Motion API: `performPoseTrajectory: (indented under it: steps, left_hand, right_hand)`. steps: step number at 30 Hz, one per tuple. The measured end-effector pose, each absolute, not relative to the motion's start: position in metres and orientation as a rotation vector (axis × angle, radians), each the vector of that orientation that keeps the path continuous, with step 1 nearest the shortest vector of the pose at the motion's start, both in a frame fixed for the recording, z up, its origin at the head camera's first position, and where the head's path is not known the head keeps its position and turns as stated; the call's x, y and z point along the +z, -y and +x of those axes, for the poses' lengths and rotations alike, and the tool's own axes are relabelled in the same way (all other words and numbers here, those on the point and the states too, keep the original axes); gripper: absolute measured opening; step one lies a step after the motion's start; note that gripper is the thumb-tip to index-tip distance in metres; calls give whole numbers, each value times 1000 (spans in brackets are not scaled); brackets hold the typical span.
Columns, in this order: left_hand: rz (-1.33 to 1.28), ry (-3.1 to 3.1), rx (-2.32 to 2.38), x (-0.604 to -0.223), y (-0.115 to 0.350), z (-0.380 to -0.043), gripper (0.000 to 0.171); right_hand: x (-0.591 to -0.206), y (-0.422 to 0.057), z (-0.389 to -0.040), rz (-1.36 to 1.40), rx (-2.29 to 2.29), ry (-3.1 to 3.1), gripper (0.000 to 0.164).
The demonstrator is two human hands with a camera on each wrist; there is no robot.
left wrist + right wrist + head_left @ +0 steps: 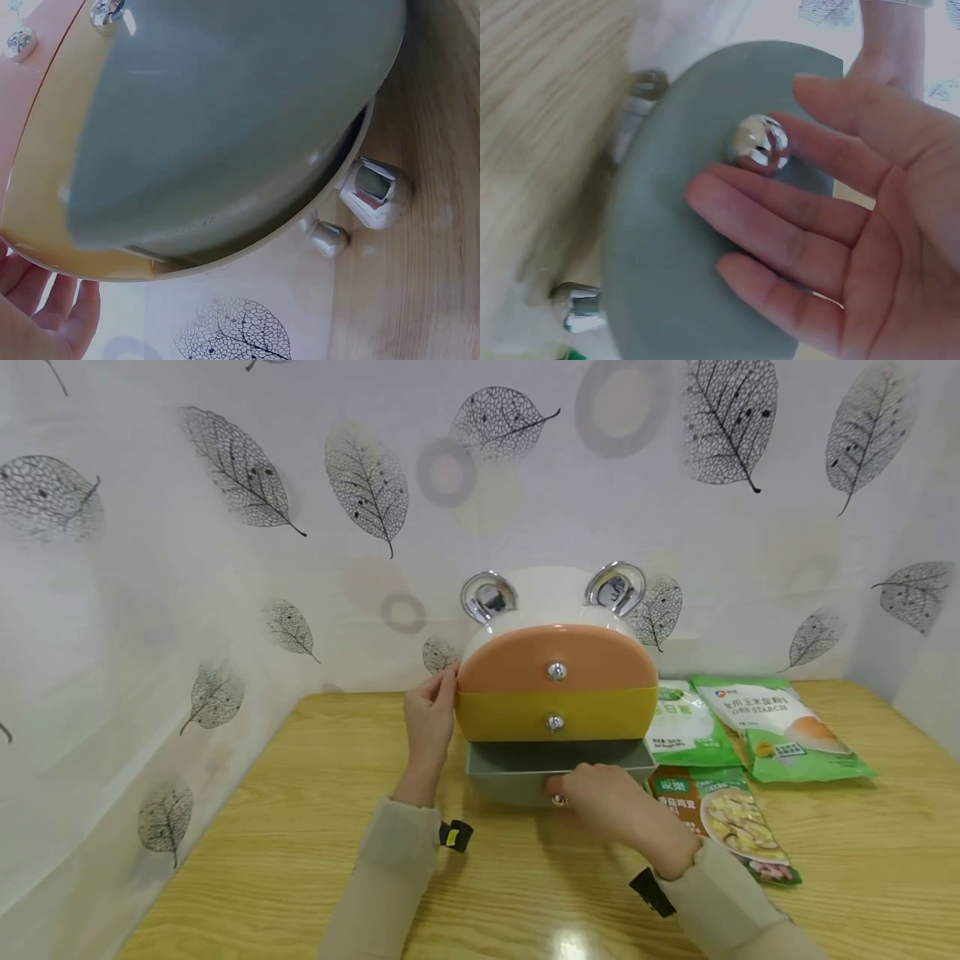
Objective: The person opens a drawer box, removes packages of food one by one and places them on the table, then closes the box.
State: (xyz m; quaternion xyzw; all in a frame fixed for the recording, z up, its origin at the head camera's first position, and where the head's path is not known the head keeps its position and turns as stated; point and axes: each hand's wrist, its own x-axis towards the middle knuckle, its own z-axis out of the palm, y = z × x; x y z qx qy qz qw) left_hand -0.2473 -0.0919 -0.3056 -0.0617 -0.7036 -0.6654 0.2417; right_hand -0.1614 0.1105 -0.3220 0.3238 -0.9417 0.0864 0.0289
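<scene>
A rounded drawer box (557,656) with a white body and chrome ears stands on the table. Its orange top drawer (600,652) and yellow middle drawer (495,717) are closed. The grey-green bottom drawer (495,787) is pulled partly out; its inside is only partly visible. My left hand (431,722) rests against the box's left side, fingers fairly straight. At the bottom drawer's front is my right hand (611,802), its fingers loosely extended around the silver knob (761,142). The index finger lies beside the knob, without a clear pinch.
Right of the box lie a white and green packet (678,727), a corn starch bag (780,727) and a brown and green food packet (738,827). Silver feet (373,193) hold the box off the wooden table (300,860). A leaf-patterned curtain (337,568) hangs behind.
</scene>
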Motion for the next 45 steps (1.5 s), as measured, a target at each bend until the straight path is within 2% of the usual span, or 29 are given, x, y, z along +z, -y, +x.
performPoseTrajectory:
  steps: [7, 14, 24, 31, 39, 45]
  left_hand:
    - [-178, 1927, -1831, -306, 92, -247, 25]
    - [-193, 1941, -1762, -307, 91, -248, 25]
    - [-206, 1920, -1769, -308, 91, -248, 24]
    - [-211, 1921, -1774, -284, 85, -223, 23]
    - [-218, 1886, -1806, -306, 91, -248, 23]
    - [-224, 1872, -1784, -308, 91, -248, 23]
  right_hand:
    - [-332, -110, -171, 921, 234, 2872, 13]
    - [-335, -109, -175, 907, 190, 2863, 25]
    - [-339, -110, -178, 921, 200, 2843, 33]
    - [-341, -112, -181, 947, 188, 2821, 37]
    - [-342, -115, -183, 973, 205, 2819, 38]
    - [-344, -117, -185, 1018, 188, 2775, 38]
